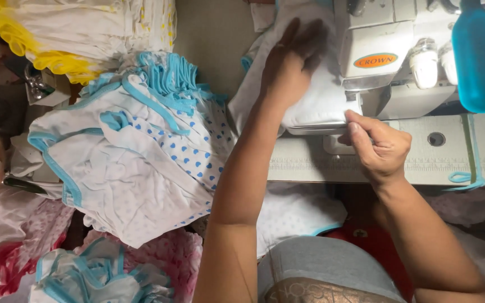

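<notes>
My left hand (290, 62) lies flat, fingers spread, on the white fabric piece (315, 95) at upper centre. My right hand (378, 147) has its grip pinched on that fabric's lower edge, right under the sewing machine head (388, 56). A blue bottle (479, 59) stands upper right. A heap of white garments with blue trim (130, 151) crowds the left side. The pale surface (450, 163) shows lower right of the machine, with a blue trim loop (467, 178) on it.

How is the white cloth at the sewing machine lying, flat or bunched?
Mostly flat: the left hand presses the white cloth down while the right hand pinches its edge.
</notes>
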